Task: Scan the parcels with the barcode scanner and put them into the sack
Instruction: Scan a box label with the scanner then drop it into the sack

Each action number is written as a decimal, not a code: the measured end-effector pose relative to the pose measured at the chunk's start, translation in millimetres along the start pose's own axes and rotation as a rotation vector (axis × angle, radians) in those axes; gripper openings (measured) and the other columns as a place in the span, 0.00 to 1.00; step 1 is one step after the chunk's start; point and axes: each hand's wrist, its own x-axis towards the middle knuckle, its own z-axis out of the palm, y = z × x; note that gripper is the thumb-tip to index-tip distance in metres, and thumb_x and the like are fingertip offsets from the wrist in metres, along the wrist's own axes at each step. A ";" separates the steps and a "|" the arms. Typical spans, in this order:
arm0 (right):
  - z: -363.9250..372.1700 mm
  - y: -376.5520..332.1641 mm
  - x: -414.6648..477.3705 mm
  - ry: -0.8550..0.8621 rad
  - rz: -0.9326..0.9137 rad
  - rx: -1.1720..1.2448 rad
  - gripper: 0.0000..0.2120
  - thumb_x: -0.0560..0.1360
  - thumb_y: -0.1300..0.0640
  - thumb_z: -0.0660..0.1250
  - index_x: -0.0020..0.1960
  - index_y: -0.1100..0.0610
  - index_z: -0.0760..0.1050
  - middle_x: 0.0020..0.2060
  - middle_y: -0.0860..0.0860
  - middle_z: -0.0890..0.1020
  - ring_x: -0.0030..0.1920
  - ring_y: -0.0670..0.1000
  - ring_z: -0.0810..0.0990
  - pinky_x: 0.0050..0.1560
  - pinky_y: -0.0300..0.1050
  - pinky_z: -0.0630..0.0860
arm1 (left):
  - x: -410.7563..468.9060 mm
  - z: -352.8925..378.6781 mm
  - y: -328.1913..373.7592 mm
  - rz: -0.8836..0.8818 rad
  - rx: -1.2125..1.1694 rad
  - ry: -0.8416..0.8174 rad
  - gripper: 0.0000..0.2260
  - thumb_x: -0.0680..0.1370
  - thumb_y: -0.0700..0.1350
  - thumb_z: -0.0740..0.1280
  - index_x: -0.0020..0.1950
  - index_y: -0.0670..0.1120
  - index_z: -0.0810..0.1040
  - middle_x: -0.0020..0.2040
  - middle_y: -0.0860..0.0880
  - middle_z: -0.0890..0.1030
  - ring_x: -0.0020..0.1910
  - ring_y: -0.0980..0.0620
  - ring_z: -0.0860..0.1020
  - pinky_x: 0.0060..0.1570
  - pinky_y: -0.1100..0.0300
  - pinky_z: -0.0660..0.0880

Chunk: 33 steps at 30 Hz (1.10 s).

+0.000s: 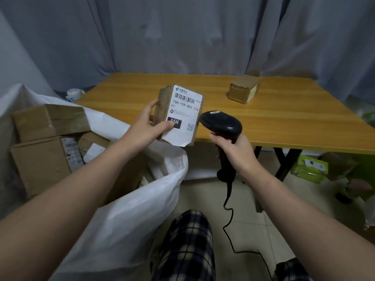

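My left hand (pixel 149 123) grips a small cardboard parcel (pixel 183 116) upright, its white shipping label with a barcode facing me. My right hand (pixel 235 152) is closed around the handle of a black corded barcode scanner (pixel 222 123), whose head sits just right of the parcel's label, almost touching it. Both are held over the front edge of the wooden table (pixel 284 122). A second taped cardboard parcel (pixel 243 89) lies on the table at the back right. The white sack (pixel 129 216) stands open at my left, with several cardboard parcels (pixel 46 153) inside.
Grey curtains hang behind the table. The scanner's black cable (pixel 229 216) trails down to the tiled floor. A green box (pixel 310 169) and other clutter lie under the table at the right. My legs in checked trousers (pixel 186 248) are below.
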 end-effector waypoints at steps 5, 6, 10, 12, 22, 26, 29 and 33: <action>44.0 25.8 -5.6 -0.049 0.203 -0.092 0.20 0.70 0.51 0.76 0.60 0.54 0.77 0.49 0.49 0.82 0.46 0.43 0.79 0.44 0.40 0.77 | -39.9 -53.4 -20.7 -0.081 0.333 -0.152 0.26 0.76 0.53 0.69 0.72 0.57 0.65 0.58 0.50 0.74 0.48 0.56 0.75 0.44 0.65 0.71; 51.8 30.9 -8.1 -0.077 0.232 -0.115 0.23 0.69 0.51 0.77 0.61 0.54 0.76 0.51 0.50 0.81 0.49 0.46 0.79 0.47 0.44 0.79 | -47.5 -56.7 -26.5 -0.115 0.384 -0.243 0.27 0.75 0.56 0.69 0.72 0.58 0.64 0.59 0.50 0.74 0.50 0.56 0.75 0.47 0.63 0.72; 75.7 42.9 -14.2 -0.085 0.344 -0.301 0.21 0.68 0.62 0.74 0.60 0.58 0.74 0.49 0.54 0.80 0.51 0.55 0.80 0.51 0.49 0.78 | -67.6 -69.2 -51.0 -0.233 0.746 -0.480 0.38 0.60 0.71 0.62 0.71 0.71 0.61 0.64 0.48 0.71 0.64 0.47 0.70 0.60 0.56 0.69; 79.3 38.0 -15.1 -0.036 0.394 -0.235 0.17 0.69 0.64 0.71 0.57 0.59 0.74 0.45 0.55 0.79 0.48 0.57 0.80 0.48 0.51 0.79 | -70.3 -79.6 -52.3 -0.297 0.816 -0.497 0.36 0.62 0.67 0.64 0.71 0.69 0.63 0.69 0.49 0.71 0.65 0.47 0.71 0.62 0.56 0.70; 78.3 -11.8 -23.5 0.009 0.263 0.169 0.09 0.69 0.71 0.67 0.41 0.58 0.74 0.34 0.55 0.75 0.38 0.55 0.77 0.41 0.47 0.74 | -37.8 -82.0 0.6 -0.086 1.212 -0.369 0.26 0.72 0.74 0.52 0.61 0.64 0.77 0.56 0.49 0.69 0.65 0.43 0.65 0.61 0.47 0.60; 69.4 -8.4 -10.8 0.019 0.251 0.107 0.09 0.69 0.71 0.67 0.39 0.58 0.71 0.29 0.52 0.72 0.30 0.50 0.74 0.32 0.41 0.72 | -16.2 -58.7 -5.3 0.046 1.144 -0.354 0.20 0.75 0.69 0.59 0.49 0.56 0.79 0.45 0.53 0.77 0.49 0.50 0.75 0.46 0.55 0.68; 69.6 0.8 -10.6 -0.072 0.227 0.012 0.09 0.68 0.71 0.69 0.38 0.58 0.74 0.28 0.52 0.76 0.31 0.52 0.78 0.35 0.47 0.77 | 0.5 -37.4 -6.4 0.137 1.065 -0.296 0.17 0.77 0.62 0.61 0.53 0.51 0.79 0.52 0.50 0.80 0.47 0.50 0.75 0.46 0.54 0.73; 48.0 13.6 11.6 0.034 0.171 -0.042 0.05 0.71 0.66 0.71 0.45 0.61 0.75 0.32 0.56 0.79 0.29 0.49 0.79 0.34 0.43 0.76 | 23.9 -7.3 2.7 0.213 1.003 -0.294 0.17 0.80 0.58 0.61 0.62 0.50 0.77 0.58 0.48 0.78 0.55 0.47 0.75 0.54 0.52 0.74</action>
